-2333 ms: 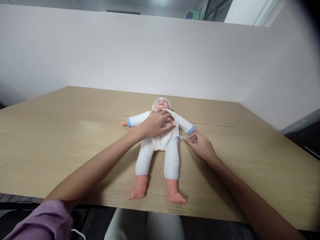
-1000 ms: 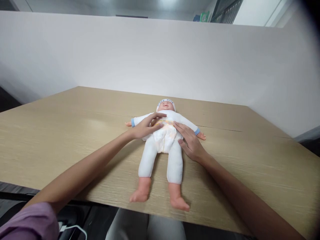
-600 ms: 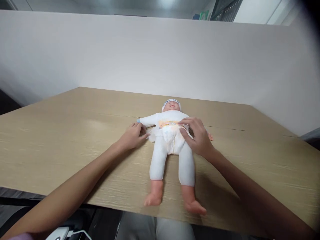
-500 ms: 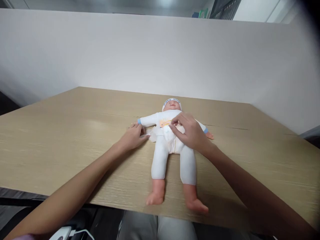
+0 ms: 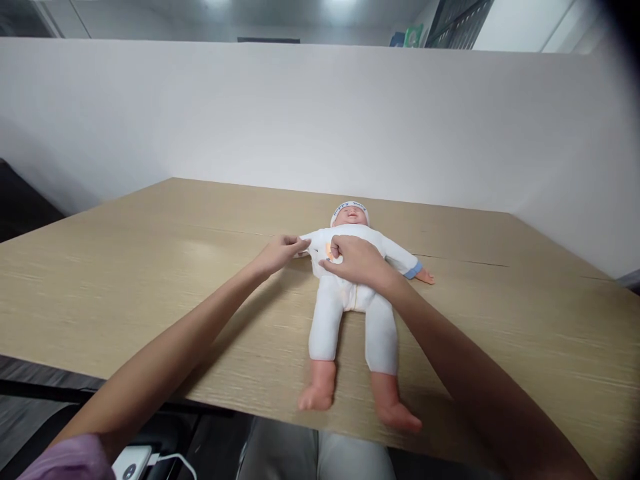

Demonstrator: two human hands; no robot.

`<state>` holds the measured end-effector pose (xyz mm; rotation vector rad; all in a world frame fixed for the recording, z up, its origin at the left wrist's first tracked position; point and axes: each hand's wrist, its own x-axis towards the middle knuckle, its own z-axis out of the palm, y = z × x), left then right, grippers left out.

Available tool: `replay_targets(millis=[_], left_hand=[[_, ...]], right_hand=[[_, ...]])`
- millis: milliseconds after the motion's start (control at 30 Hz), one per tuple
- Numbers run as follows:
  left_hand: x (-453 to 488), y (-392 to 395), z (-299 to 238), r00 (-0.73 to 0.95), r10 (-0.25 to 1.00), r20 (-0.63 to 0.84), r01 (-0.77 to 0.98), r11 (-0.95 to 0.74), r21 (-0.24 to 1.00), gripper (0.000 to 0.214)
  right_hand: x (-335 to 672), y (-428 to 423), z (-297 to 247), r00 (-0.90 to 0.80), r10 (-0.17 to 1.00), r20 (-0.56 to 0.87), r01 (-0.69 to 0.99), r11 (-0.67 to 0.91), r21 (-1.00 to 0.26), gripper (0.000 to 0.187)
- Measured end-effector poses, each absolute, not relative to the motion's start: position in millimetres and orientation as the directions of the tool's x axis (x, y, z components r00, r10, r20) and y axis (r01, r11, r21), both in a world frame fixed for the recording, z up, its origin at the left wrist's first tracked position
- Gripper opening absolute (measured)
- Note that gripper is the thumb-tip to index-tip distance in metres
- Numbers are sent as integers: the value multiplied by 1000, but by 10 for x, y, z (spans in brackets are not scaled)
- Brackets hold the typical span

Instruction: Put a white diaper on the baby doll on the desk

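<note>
A baby doll (image 5: 329,327) in a white suit and lettered white cap lies on its back, feet toward me. Around its hips is a white diaper (image 5: 356,301) with an orange print at the front. My left hand (image 5: 281,255) is beside the doll's arm on the left, thumb and fingers closed on the diaper's raised side flap. My right hand (image 5: 357,259) lies across the belly with curled fingers at the diaper's front. Thumb and forefinger there stand a little apart; the other fingers are hidden. The doll's left-side hand is mostly covered by mine.
The doll lies on a wide wooden table (image 5: 150,287), its feet near the front edge. A pale partition (image 5: 300,113) rises behind the table. Below the edge, a white device (image 5: 133,463) with a cable lies beside my lap.
My left hand has risen from the tabletop, lifting the diaper's side flap toward the belly. My right hand has shifted left over the diaper's front. The camera view has tilted slightly up.
</note>
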<state>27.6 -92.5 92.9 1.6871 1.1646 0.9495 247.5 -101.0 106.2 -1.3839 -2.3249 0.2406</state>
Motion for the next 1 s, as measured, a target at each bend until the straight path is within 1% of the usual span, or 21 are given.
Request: replay_targets(millis=[100,200,300,367,400,500,600,700,767,833,900,933,1000], left_hand=[[529,-885,1005,321,937,136,272,-229,935,56],[692,-841,972,369,914,167,243,-268,932,53],[722,-806,829,412,880,235,61,-284,957,51],[701,-795,696,370,885,283,-43,-288,957,47],[689,-795,628,339,894,292,-55,-291,955,46],[664,-813,458,308,904,295,11,-314,949,46],[659,-837,385,310,894,323,59,-358,932,44],[660,-871,428,273,911,310,91,-345,934,42],[662,-930,518,220,931,293,140,-327,935,40],[664,-1050,642,149,934,325,196,-350,916,35],[662,-1241,776,123,902,414,263,-432,863,26],[659,-1358,837,152,875,459,297,-484,823,23],[646,-1605,924,317,810,493,345,-583,735,21]], right_hand=[[2482,-1030,1093,-429,854,293,758,517,-397,36],[2507,-1001,1094,-427,852,304,738,522,-427,36],[2551,-954,1092,-407,870,278,743,492,-453,42],[2575,-937,1098,-409,872,269,726,489,-483,42],[2583,-933,1101,-408,874,265,721,487,-494,41],[2608,-919,1090,-370,889,271,731,458,-506,34],[2664,-852,1045,-307,891,335,697,450,-558,24],[2754,-752,1034,-263,900,349,645,433,-630,21],[2806,-741,1089,-240,902,359,626,427,-653,20],[2835,-841,1188,-210,890,405,600,444,-666,18],[2842,-1081,1288,-197,876,440,544,471,-694,15],[2845,-1245,1322,-212,874,437,509,481,-714,13],[2868,-1616,1326,-299,867,398,444,496,-746,15]])
